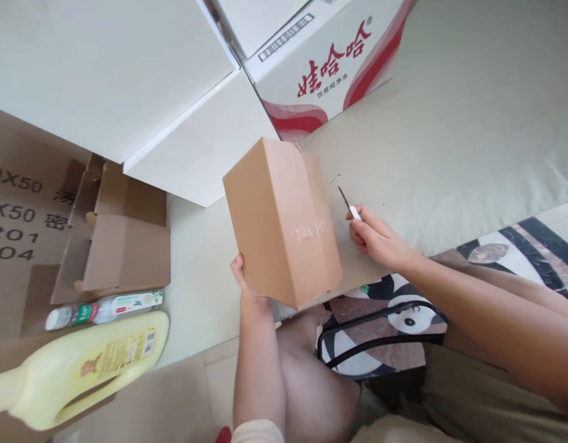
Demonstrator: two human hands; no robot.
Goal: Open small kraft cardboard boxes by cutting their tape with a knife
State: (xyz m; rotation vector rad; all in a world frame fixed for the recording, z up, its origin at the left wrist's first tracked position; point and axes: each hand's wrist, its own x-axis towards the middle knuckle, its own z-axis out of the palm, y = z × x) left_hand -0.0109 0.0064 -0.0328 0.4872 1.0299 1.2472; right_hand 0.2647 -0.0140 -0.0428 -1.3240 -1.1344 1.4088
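Observation:
A closed brown cardboard box (260, 215) is tilted up in front of me, with a strip of tape running along its facing side. My left hand (241, 274) grips the box at its lower left; the thumb shows and the other fingers are hidden behind it. To the right of the box, my right hand (369, 234) is closed round the white handle of a small knife (343, 198). The blade points up and left, apart from the box.
A white carton with red lettering (330, 74) stands at the back beside plain white boxes (186, 141). At left are a flattened brown carton (127, 252), a water bottle (108, 309) and a yellow jug (94, 369). A panda-patterned bag (376, 357) lies near my legs.

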